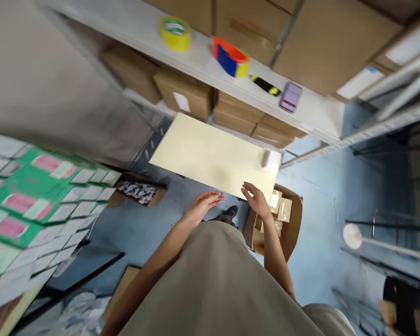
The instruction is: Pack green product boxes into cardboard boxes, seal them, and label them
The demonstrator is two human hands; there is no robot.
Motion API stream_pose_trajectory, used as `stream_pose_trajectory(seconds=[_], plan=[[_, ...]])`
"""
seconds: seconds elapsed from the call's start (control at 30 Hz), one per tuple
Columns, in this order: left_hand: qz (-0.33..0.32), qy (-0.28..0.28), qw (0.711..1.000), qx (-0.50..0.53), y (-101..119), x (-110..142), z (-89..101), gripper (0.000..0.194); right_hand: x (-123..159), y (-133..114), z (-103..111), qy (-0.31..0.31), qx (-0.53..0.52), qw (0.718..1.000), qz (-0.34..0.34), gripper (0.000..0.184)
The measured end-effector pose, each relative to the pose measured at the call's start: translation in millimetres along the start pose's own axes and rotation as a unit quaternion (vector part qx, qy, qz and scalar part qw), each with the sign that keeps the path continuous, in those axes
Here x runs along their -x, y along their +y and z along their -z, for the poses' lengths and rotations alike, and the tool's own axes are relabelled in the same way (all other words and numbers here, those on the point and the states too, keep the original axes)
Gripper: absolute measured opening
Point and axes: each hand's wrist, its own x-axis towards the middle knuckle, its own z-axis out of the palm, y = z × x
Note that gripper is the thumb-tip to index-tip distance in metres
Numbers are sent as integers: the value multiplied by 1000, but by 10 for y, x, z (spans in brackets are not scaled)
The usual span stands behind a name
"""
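Observation:
My left hand [207, 204] is held near the front edge of a pale yellow board [210, 151], palm turned inward, fingers stretched out with nothing in them. My right hand [256, 199] is at the board's front right part, fingers loosely curved and apart, also holding nothing. Whether its fingertips touch the board I cannot tell. A small white box [273, 160] stands at the right end of the board. Under my right forearm is an open cardboard carton [295, 219] with several small brown boxes [284, 210] inside.
A white shelf [203, 56] behind carries yellow tape [175, 33], an orange, blue and yellow tape roll [231, 57], a black-and-yellow cutter [265, 86] and a phone [290, 97]. Green-and-white packages [38, 186] cover the left side. A metal-legged stand [388, 240] is at right.

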Motion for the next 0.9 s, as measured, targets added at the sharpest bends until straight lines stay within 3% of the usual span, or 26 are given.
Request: stream_pose_trajectory(seconds=[0.17, 0.3, 0.4, 0.53, 0.67, 0.77, 0.9], plan=[[-96, 137, 980, 105, 279, 566, 1152, 40, -350, -835, -1056, -96, -9, 993, 67, 73], [-144, 214, 950, 177, 426, 987, 1931, 47, -513, -1412, -1850, -173, 7, 979, 105, 72], [-185, 260, 923, 214, 484, 1240, 2373, 49, -597, -1795, -2320, -243, 19, 962, 127, 69], [-235, 326, 880, 254, 545, 1477, 2781, 46, -746, -2181, -2813, -323, 38, 935, 139, 68], [-274, 448, 812, 254, 631, 1701, 3176, 41, -1002, -2445, -3295, -389, 48, 909, 145, 68], [-291, 564, 745, 203, 692, 1968, 3550, 36, -1216, -2646, -3704, -444, 46, 883, 144, 69], [-236, 733, 633, 85, 725, 2430, 3988, 27, -1416, -2963, -4241, -533, 49, 830, 157, 70]])
